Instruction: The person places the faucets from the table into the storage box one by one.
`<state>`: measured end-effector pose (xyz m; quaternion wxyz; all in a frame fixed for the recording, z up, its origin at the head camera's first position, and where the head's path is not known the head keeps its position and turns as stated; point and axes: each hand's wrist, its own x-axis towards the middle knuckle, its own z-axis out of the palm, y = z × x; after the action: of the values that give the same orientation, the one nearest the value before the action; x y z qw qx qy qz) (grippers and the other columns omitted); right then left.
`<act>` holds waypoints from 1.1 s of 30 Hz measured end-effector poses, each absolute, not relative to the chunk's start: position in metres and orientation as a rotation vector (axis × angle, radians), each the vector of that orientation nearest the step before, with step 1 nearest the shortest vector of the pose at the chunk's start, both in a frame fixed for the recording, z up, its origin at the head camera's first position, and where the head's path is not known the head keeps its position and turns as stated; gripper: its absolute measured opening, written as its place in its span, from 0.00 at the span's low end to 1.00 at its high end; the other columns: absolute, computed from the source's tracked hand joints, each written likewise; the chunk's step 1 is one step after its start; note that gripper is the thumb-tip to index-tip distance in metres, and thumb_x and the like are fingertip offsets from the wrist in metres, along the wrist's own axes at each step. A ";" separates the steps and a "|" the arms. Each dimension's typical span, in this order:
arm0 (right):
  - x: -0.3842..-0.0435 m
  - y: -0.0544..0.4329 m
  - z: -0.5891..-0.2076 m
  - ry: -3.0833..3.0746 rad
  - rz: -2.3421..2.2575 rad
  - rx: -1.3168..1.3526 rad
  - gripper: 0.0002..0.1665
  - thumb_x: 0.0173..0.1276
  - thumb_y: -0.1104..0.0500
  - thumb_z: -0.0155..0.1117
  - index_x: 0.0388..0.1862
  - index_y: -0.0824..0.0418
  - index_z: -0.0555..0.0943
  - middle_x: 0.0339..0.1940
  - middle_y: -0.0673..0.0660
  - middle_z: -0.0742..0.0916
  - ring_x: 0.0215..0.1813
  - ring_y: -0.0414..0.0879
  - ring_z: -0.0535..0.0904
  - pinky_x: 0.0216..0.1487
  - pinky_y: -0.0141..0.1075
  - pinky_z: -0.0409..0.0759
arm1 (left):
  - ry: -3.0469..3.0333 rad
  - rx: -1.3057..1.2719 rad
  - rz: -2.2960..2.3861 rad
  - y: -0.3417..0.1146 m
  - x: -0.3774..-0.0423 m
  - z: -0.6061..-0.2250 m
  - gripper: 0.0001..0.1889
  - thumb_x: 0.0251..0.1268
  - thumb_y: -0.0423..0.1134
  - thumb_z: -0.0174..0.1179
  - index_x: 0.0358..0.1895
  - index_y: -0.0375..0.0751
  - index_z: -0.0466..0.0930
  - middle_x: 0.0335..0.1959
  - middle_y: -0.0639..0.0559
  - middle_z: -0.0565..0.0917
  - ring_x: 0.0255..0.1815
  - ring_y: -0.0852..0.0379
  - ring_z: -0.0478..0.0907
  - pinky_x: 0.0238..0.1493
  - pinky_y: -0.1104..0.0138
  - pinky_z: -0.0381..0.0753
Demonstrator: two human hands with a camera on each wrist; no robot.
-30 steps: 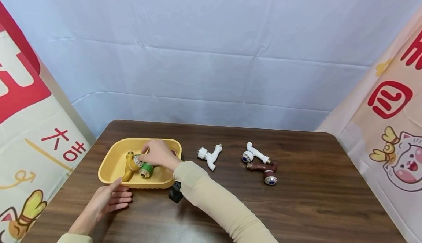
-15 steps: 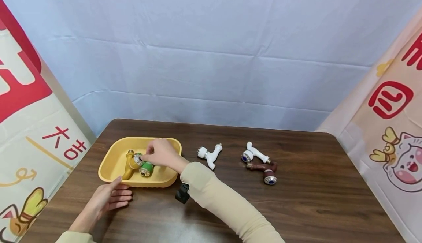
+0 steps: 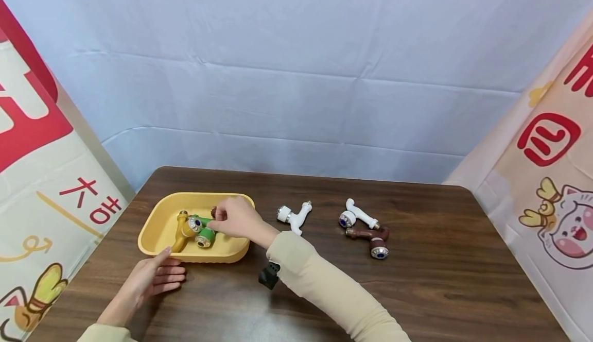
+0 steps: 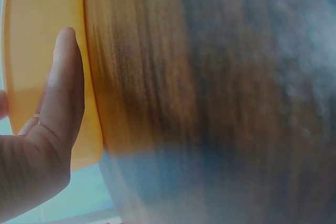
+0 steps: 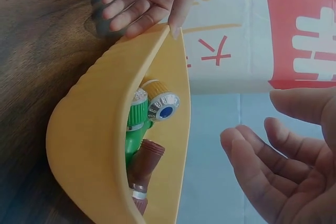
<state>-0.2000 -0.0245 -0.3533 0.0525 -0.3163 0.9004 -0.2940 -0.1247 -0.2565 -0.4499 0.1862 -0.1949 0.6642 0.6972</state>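
My left hand [image 3: 150,280] holds the near left rim of a yellow plastic basin [image 3: 150,228], thumb over the edge and fingers along the outer wall [image 4: 94,145]. Inside lie a yellow tap [image 3: 180,231] with a silver, blue-centred knob, a green tap [image 3: 206,238] and a brown tap [image 5: 146,163]. My right hand [image 3: 238,217] hovers above the basin's right part. Its fingers are loosely bent and hold nothing, as the right wrist view shows, with thumb and fingertips [image 5: 231,137] apart. From the head, this hand covers most of the brown tap.
Right of the basin, a white tap [image 3: 295,218] lies on the dark wooden table [image 3: 440,259]. Farther right are another white tap [image 3: 359,214] and a brown tap [image 3: 372,239], close together. A pale cloth [image 3: 296,74] hangs behind the table, with printed banners at both sides.
My right hand has let go of the yellow tap's knob and drawn back to the right, uncovering the knob and more of the green tap. The left hand stays at the rim.
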 end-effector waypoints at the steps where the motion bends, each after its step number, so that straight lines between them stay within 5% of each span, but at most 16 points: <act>1: -0.200 -0.023 -0.354 2.740 -0.890 -0.956 0.17 0.60 0.50 0.63 0.16 0.54 0.74 0.13 0.44 0.75 0.17 0.36 0.67 0.24 0.23 0.65 | 1.869 -0.548 1.965 -0.256 -0.125 -0.450 0.28 0.69 0.53 0.44 0.43 0.23 0.73 0.29 0.45 0.83 0.31 0.51 0.82 0.37 0.58 0.82; 33: -0.195 0.045 -0.363 2.776 -1.000 -0.927 0.08 0.57 0.54 0.67 0.22 0.54 0.80 0.17 0.43 0.79 0.20 0.35 0.70 0.22 0.26 0.69 | 1.830 -0.556 1.962 -0.257 -0.125 -0.448 0.29 0.69 0.54 0.45 0.45 0.23 0.72 0.30 0.45 0.83 0.32 0.50 0.82 0.39 0.56 0.81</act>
<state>-0.1947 0.0450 -0.3634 0.0242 -0.2997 0.8973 -0.3232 -0.1252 -0.2569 -0.4481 0.1993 -0.1987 0.6546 0.7017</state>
